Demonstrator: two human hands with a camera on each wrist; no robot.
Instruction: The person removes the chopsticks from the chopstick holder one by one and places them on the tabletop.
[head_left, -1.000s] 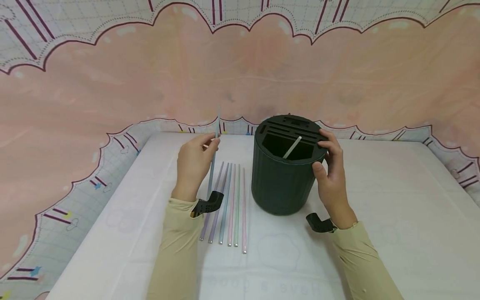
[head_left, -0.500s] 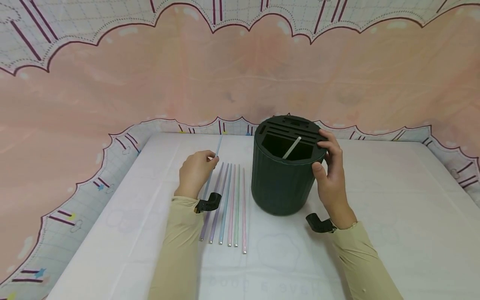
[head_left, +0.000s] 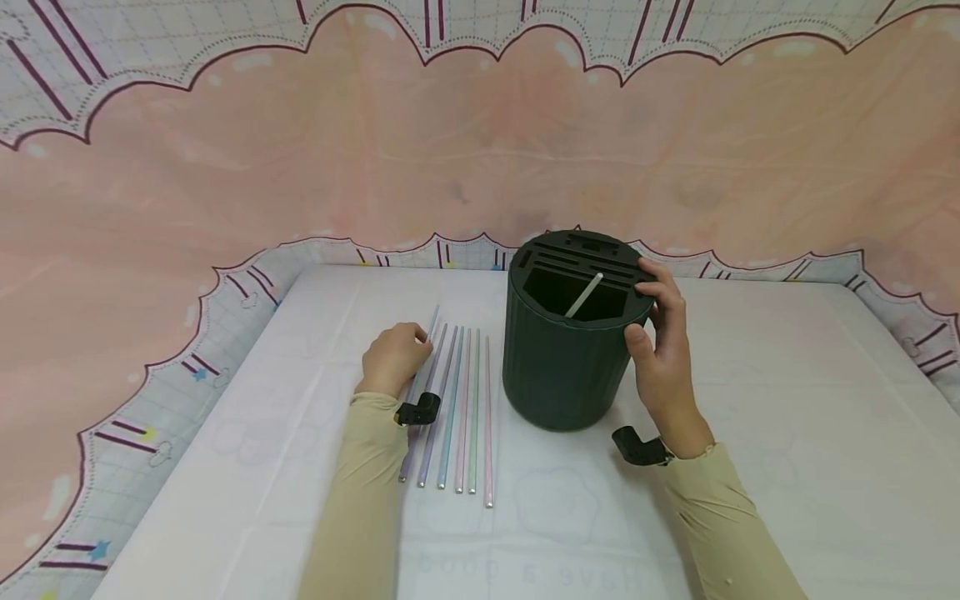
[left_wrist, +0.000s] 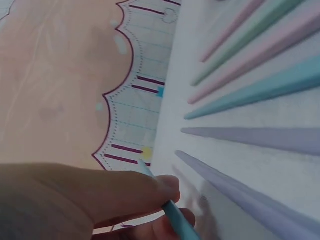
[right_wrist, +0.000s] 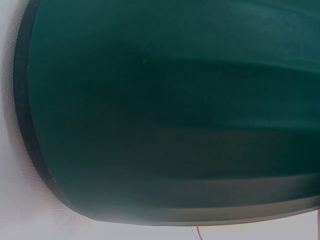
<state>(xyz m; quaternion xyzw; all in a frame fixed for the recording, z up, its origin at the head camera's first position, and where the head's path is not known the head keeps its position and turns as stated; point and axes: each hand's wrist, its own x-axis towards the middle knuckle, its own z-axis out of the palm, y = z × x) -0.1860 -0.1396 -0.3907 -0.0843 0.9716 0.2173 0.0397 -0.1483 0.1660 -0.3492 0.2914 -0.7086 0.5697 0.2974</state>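
My left hand [head_left: 392, 358] pinches a light blue chopstick [left_wrist: 181, 221] between thumb and finger, low over the left end of a row of chopsticks. In the row lie two purple ones [left_wrist: 240, 200], a blue one [left_wrist: 260, 96], two pink ones and a green one [left_wrist: 245, 45], side by side. With fingers on the rim and thumb against the side, my right hand [head_left: 667, 367] grips a dark green utensil holder [head_left: 562, 375]. A pale chopstick [head_left: 585, 294] leans inside its large opening. The holder's ribbed wall fills the right wrist view.
The table wears a white cloth [head_left: 780, 375] with faint printing. Behind and to the left hangs a peach curtain [head_left: 465, 150] with a scalloped white border. A black wrist camera [head_left: 418, 409] sits on the left wrist, another [head_left: 640, 446] on the right.
My left hand has lowered the light blue chopstick from nearly upright down to the left side of the row. My right hand and the holder have stayed put.
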